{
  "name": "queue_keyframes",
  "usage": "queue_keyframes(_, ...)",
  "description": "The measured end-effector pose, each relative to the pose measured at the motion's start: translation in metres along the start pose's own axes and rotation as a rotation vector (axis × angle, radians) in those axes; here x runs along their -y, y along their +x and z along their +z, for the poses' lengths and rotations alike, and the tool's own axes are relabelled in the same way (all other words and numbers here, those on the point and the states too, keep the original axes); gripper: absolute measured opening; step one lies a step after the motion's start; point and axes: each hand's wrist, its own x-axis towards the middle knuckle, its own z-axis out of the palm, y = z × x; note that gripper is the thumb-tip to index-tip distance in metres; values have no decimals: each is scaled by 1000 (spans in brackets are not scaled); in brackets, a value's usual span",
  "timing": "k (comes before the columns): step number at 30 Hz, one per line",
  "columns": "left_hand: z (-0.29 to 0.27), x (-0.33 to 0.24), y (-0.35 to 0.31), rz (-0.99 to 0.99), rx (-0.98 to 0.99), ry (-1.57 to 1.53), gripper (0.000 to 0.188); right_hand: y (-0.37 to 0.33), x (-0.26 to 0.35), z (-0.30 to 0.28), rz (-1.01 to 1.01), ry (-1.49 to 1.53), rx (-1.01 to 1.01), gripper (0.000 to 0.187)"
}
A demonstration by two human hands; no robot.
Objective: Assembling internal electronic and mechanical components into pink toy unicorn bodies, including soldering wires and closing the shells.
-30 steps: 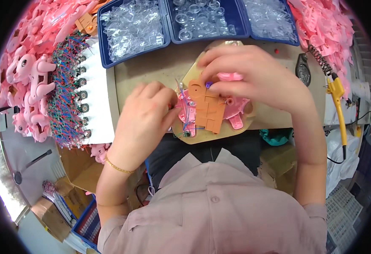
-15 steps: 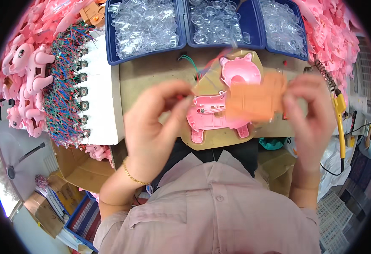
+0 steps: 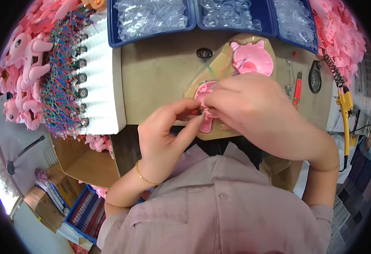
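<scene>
A small pink plastic toy part (image 3: 206, 111) is being worked on right at the front edge of the workbench (image 3: 160, 72), sitting on a tan jig board (image 3: 219, 67). It's being pinched from both sides: the left hand (image 3: 166, 131) is closed on its near end with thumb and fingertips, and the right hand (image 3: 253, 110) is curled over the top, fingertips gripping it, so most of the part is being hidden. Thin coloured wires (image 3: 221, 70) are running from it up to a round pink toy shell (image 3: 253, 59) lying further back on the same board. Beyond that, blue trays of clear plastic bits (image 3: 194, 15) are lined along the back. Off to the left, a white foam block (image 3: 103, 76) is being used to hold rows of wired parts, with pink toy animals (image 3: 24, 72) piled beside it. A yellow-handled soldering iron (image 3: 345, 110) is lying to the right.
</scene>
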Motion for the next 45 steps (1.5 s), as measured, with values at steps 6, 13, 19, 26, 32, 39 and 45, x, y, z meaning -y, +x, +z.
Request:
queue_keyframes(6,-6,13,1,277,-62,343,27,8,7,9,-125,-221,-194,8)
queue_keyframes(13,-6,33,-10,496,-158,600,34,15,5,13,-108,-306,-84,7)
queue_keyframes(19,-4,40,-13,532,-177,680,42,17,5,12,-99,-296,-77,8)
queue_keyframes(26,-2,45,-14,630,-143,838,43,21,6,0,-75,-323,-61,16)
queue_keyframes(32,-6,40,-13,630,-92,913,43,40,-12,-7,-125,-397,159,27)
queue_keyframes(39,-12,38,-12,721,59,1000,48,45,-16,-1,-78,-335,133,28)
queue_keyframes(45,-21,5,-1,833,321,1273,54,56,-24,2,-147,-399,222,25)
